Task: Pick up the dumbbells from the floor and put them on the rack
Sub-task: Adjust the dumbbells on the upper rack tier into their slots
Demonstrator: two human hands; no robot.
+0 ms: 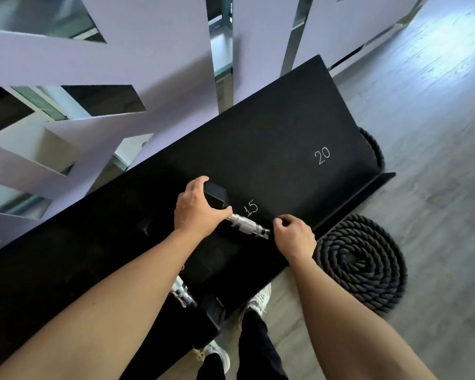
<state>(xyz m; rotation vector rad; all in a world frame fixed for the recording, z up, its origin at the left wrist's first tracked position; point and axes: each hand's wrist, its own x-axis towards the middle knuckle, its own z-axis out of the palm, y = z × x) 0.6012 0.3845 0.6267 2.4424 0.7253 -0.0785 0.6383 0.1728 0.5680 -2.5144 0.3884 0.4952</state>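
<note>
Left hand [195, 209] grip is clamping dumbbell [247, 224] head, right hand [294, 237] curling at near end, prob. touching; it's settling on rack [285, 127] by "15" mark. Next: release, fetch another, 6 o'clock.

Dumbbell [248, 225] near head hidden; black-on-black.

Seen from above, a person with 2 bare forearms, no sleeves reaching the wrists, left hand [195, 209] and right hand [294, 237] free of rings, watches or gloves. At lower centre of the frame, dark trousers [254, 349] end above white lace-up sneakers [259, 298].
</note>
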